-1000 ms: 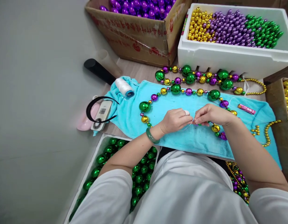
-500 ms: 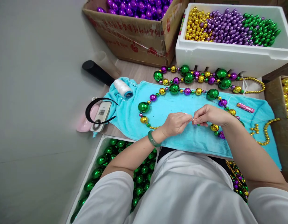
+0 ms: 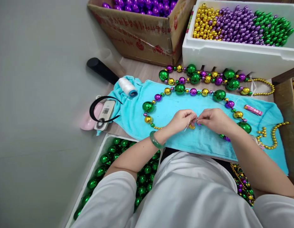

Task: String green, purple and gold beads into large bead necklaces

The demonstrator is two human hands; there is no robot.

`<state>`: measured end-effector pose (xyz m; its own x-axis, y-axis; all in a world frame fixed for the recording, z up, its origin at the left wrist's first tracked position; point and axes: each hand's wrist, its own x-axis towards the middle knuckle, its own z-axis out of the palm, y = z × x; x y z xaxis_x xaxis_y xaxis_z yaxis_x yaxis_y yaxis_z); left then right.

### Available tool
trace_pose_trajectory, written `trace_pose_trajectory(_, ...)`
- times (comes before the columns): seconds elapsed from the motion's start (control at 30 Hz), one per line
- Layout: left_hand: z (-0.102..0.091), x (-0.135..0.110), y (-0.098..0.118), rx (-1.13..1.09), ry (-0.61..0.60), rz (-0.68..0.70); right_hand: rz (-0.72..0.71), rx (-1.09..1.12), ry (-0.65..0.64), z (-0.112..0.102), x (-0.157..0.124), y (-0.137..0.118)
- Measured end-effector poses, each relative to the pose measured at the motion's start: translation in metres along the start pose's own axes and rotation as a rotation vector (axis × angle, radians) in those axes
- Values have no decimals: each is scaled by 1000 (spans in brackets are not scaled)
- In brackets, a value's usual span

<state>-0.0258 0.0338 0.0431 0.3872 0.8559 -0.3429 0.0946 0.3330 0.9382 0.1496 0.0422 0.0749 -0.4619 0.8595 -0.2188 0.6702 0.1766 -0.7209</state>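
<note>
White string (image 3: pixel 187 123) runs between my two hands, its loose end hanging below the left fingers. My left hand (image 3: pixel 183 121), with a green bangle on its wrist, is closed in a pinch on the string. Fingertips almost touching it, my right hand (image 3: pixel 211 120) also pinches the string. A bead necklace (image 3: pixel 193 91) of green, purple and gold balls curves around both hands on a turquoise towel (image 3: pixel 173 110). Small gold and purple beads show just under the fingers, partly hidden. The right forearm covers part of the necklace.
A finished-looking bead strand (image 3: pixel 206 79) lies behind the towel. At left are a thread spool (image 3: pixel 127 86), a black headband (image 3: pixel 91 109) and a black cylinder (image 3: pixel 101 70). Boxes of beads stand around: cardboard (image 3: pixel 137 31), white foam (image 3: pixel 223 53), and green balls (image 3: pixel 99 171) in front. A pink tube (image 3: pixel 253 110) lies right.
My left hand has turned so that its palm side and the loose string end show. The fingertips stay close together. The whole view has shifted slightly.
</note>
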Motion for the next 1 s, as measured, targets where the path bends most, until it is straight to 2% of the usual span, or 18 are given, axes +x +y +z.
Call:
trace_pose_trajectory(0.1, -5, 1, 5, 204, 31, -18, -27, -180, 35, 2, -4, -1)
trace_pose_trajectory(0.17, -9, 0, 7, 281, -4, -59, -44, -247, 49, 6, -6, -1)
trace_pose_trajectory(0.27, -13, -1, 10, 264, -97, -137, -86, -306, 71, 11, -8, 1)
trace_pose_trajectory(0.33, -14, -1, 11, 223, -110, -159, -119, -352, 100, 15, -9, 2)
trace_pose_trajectory(0.43, -14, 0, 10, 172, -45, -147, -162, -496, 197, 18, -12, 5)
trace_pose_trajectory(0.6, -16, 3, 6, 85, 62, -131, -154, -700, 379, 27, -28, 0)
trace_pose_trajectory(0.7, -16, 3, 4, 50, 79, -126, -193, -700, 380, 42, -38, -5)
trace_pose_trajectory(0.83, -16, 1, 2, 51, 52, -87, -204, -650, 291, 59, -45, -8)
trace_pose_trajectory(0.9, -17, -2, 2, 104, 25, -1, -216, -525, 305, 57, -44, -5)
trace_pose_trajectory(1.0, -19, -6, -1, 272, 17, 261, -175, -173, 477, 38, -31, 3)
